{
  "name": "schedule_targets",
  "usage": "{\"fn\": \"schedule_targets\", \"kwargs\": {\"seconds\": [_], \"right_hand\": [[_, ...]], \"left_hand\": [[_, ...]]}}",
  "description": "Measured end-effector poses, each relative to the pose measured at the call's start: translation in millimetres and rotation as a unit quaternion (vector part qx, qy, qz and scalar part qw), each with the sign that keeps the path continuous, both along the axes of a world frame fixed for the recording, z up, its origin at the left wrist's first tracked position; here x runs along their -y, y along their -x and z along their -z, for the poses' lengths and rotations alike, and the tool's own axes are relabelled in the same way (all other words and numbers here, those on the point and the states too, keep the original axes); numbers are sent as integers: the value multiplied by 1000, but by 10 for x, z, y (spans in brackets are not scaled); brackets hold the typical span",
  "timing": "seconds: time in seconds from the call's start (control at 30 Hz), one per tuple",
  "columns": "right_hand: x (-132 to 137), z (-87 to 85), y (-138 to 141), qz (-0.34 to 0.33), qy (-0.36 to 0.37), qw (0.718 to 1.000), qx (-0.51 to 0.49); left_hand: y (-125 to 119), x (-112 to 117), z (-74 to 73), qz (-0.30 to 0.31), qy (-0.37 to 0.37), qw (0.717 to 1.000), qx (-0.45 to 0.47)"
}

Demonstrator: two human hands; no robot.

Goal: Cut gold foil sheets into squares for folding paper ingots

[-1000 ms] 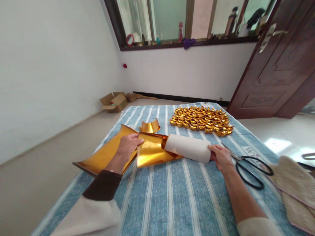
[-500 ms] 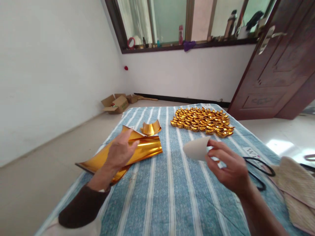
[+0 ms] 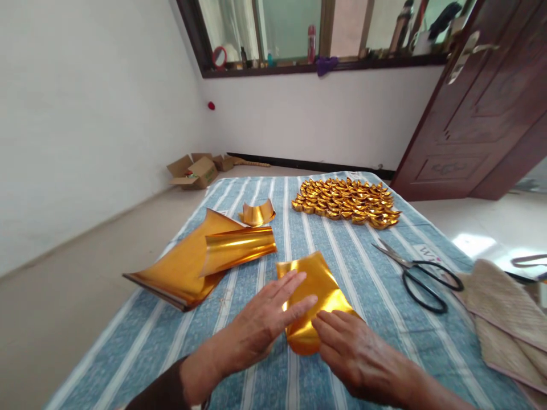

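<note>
In front of me on the striped cloth lies a sheet of gold foil paper (image 3: 316, 273), its near end curling up. My left hand (image 3: 269, 310) rests over the sheet's left part with fingers stretched out. At its near right side, my right hand (image 3: 356, 350) has curled fingers gripping the paper; the thumb is hidden. To the left sits a larger stack of gold foil paper (image 3: 183, 259) with a curled piece (image 3: 241, 250) on top. Another short curved gold piece (image 3: 258, 213) stands behind it. Scissors (image 3: 412, 267) with black handles lie slightly spread to the right.
A cluster of folded gold paper ingots (image 3: 346, 202) covers the far right of the striped cloth (image 3: 239, 376). A beige cloth (image 3: 508, 319) hangs at the right edge. Beyond are cardboard boxes (image 3: 196, 173) on the floor and a brown door (image 3: 465, 125).
My left hand has moved right, off the stack. My right hand has brought the sheet down nearer me, turned from its white side to gold side up. The scissors now show fully.
</note>
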State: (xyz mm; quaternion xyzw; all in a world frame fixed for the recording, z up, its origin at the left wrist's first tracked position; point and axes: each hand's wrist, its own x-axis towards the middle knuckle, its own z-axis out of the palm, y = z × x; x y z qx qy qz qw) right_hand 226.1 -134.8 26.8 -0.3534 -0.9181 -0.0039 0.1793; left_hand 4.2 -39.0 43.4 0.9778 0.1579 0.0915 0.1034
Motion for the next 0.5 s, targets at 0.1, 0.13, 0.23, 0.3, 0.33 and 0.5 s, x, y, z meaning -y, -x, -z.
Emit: {"fn": "schedule_targets", "kwargs": {"seconds": [0.1,0.13,0.23,0.3,0.33,0.5], "right_hand": [[61,44,9,4,2,998,-55],[75,57,21,5,4,997,-79],[109,96,70,7,13,991,-129],[129,101,83,11,35,989,-141],[138,90,71,10,56,988,-145],[117,-35,-248,-36,182,956,-227]], "left_hand": [[5,97,79,3,39,999,-38],[1,122,96,6,56,998,-41],[-27,158,164,9,100,995,-13],[-47,153,240,3,117,993,26],[-54,144,285,1,123,991,44],[-23,76,463,15,158,978,134]]}}
